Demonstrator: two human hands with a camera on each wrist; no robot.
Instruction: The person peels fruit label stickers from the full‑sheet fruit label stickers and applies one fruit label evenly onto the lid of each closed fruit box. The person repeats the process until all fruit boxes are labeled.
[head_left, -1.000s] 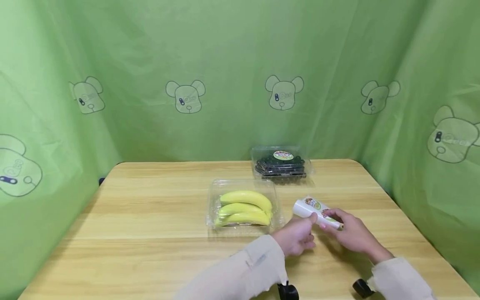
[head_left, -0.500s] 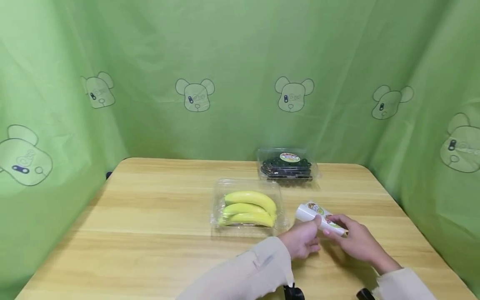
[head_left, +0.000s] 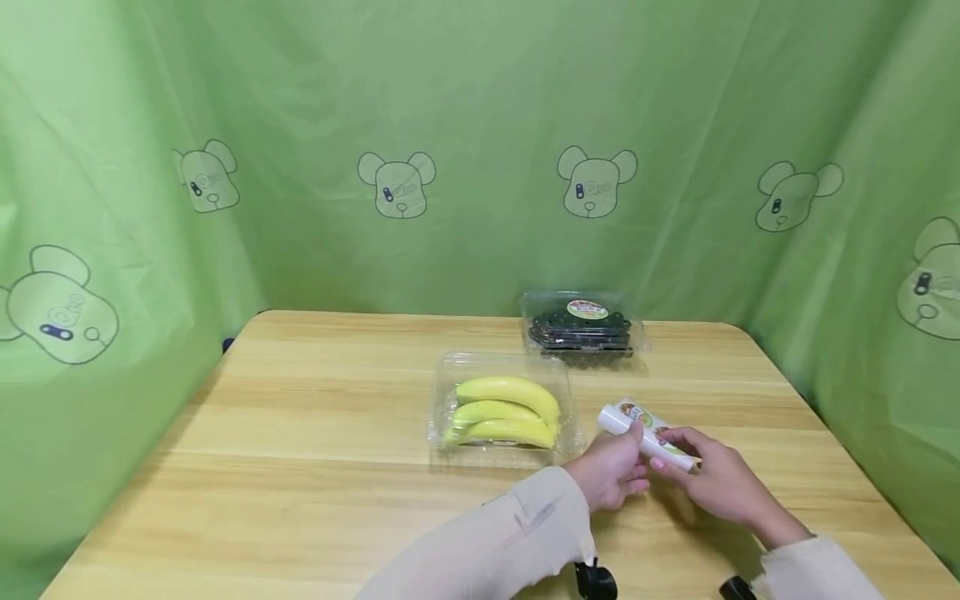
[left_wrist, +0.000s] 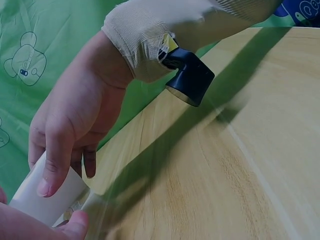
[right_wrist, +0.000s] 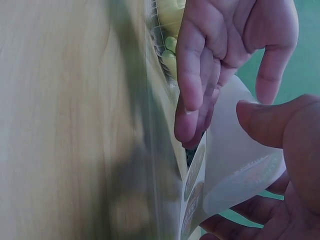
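A white roll of fruit stickers (head_left: 621, 422) is held at a slant between both hands over the right part of the table. My left hand (head_left: 609, 471) grips it near its left end, the thumb pressed on the white paper (left_wrist: 35, 200). At the other end my right hand (head_left: 712, 482) pinches the strip between thumb and fingers. The right wrist view shows oval labels (right_wrist: 192, 200) along the strip and the pale backing (right_wrist: 232, 145) curving toward the right thumb. Left of the hands, a clear plastic box (head_left: 495, 364) holds several yellow bananas (head_left: 506, 390).
At the back of the table stands another clear box of dark fruit (head_left: 577, 329), an oval sticker (head_left: 587, 310) on its lid. Green curtains (head_left: 480, 250) printed with bear heads enclose the wooden table (head_left: 315, 467). Black wrist cameras (head_left: 596, 579) hang below both sleeves.
The head view has turned slightly left, so the whole scene sits farther right in the picture. Both hands keep hold of the sticker roll, with little movement relative to the boxes.
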